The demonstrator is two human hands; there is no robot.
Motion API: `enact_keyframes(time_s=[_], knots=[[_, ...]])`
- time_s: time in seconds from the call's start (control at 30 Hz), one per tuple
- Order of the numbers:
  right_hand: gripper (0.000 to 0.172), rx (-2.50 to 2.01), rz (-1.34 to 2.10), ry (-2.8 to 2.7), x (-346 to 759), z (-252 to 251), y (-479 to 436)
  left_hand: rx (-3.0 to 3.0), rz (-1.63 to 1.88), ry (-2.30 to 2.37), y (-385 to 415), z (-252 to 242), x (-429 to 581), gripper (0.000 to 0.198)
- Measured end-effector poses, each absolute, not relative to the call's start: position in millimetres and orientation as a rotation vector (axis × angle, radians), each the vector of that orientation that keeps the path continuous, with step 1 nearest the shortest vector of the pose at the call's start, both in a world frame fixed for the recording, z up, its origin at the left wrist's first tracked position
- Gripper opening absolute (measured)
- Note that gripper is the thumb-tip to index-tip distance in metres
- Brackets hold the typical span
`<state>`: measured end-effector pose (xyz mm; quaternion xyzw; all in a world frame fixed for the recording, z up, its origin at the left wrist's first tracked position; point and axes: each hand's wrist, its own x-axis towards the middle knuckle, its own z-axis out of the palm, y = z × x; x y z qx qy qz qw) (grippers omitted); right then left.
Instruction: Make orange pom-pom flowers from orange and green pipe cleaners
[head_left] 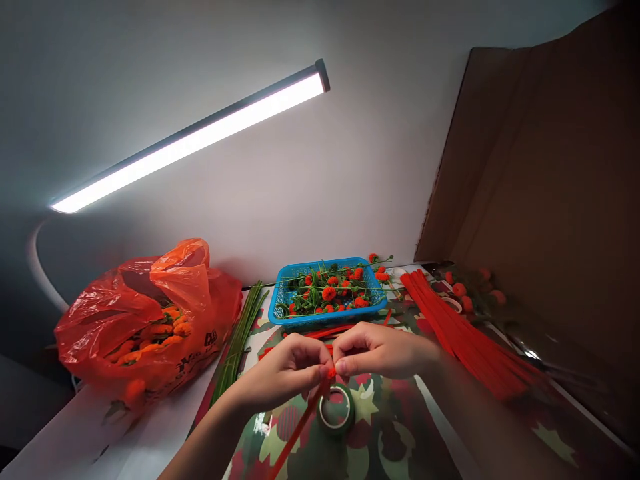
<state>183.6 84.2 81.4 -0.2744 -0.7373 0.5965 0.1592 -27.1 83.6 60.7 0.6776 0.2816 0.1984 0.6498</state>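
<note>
My left hand (285,372) and my right hand (377,351) meet above the table, fingertips pinched together on the top end of a red pipe cleaner (299,427). The pipe cleaner runs down and to the left from the pinch toward the bottom edge. Right under the hands lies a roll of green tape (336,413) on a patterned cloth (395,433). Both hands are closed on the pipe cleaner's tip.
A blue basket (280,313) of red pompom flowers with green stems stands behind the hands. A bundle of red pipe cleaners (465,340) lies to the right, green stems (240,333) to the left, and an orange plastic bag (145,313) further left. A cardboard panel (540,173) stands right; a lamp bar (200,133) hangs above.
</note>
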Motion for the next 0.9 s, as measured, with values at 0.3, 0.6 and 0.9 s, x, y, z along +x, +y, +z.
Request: enact_keyframes(time_s=[0.3,0.6,0.9], knots=[[0.016,-0.734,1.384,-2.157,184,76,86,1.185,0.549,0.615,92,45,-22,0.032],[0.014,-0.797,0.725,-2.344,183,88,77,1.147,0.573,0.676,92,46,-18,0.026],[0.024,-1.188,0.87,-2.335,178,82,76,2.732,0.716,1.215,74,63,-17,0.024]])
